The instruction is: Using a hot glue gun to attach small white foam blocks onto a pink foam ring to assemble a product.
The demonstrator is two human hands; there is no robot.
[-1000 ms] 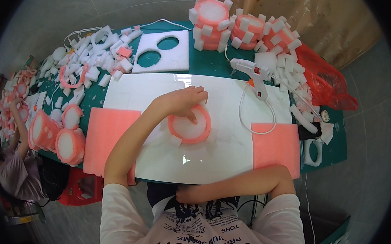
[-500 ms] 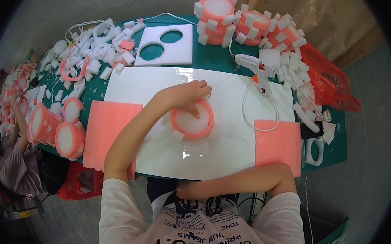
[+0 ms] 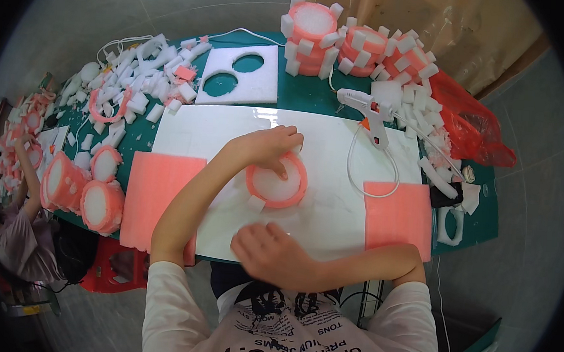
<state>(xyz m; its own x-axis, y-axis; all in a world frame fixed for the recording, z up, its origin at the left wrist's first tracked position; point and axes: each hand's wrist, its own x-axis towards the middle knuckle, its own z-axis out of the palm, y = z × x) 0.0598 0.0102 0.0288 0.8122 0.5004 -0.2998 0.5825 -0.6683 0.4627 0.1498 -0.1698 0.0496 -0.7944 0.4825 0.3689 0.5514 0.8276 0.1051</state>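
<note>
A round foam piece (image 3: 270, 187), with a pink ring around a white middle, sits on the white board (image 3: 331, 224). My left hand (image 3: 272, 147) grips its far side, thumb pressed on the white middle and fingers over the far edge. A small white foam block (image 3: 255, 203) sticks out at the near-left rim. Closer to me, my right hand (image 3: 268, 249) is over the board's front edge, fingers curled in. Whatever it may hold is hidden. A white glue gun (image 3: 371, 114) lies on the right of the board, its cable looped.
Pink foam sheets (image 3: 161, 197) lie at both sides of the board. Pink rounds with white blocks (image 3: 311, 39) stand at the back. Foam scraps (image 3: 153, 71), a sheet with two holes (image 3: 261, 91) and a red bag (image 3: 469, 120) surround it. Another person (image 3: 27, 225) sits far left.
My right hand has risen from my lap to above the board's front edge. My left hand stays on the round foam piece. The view has tilted slightly.
</note>
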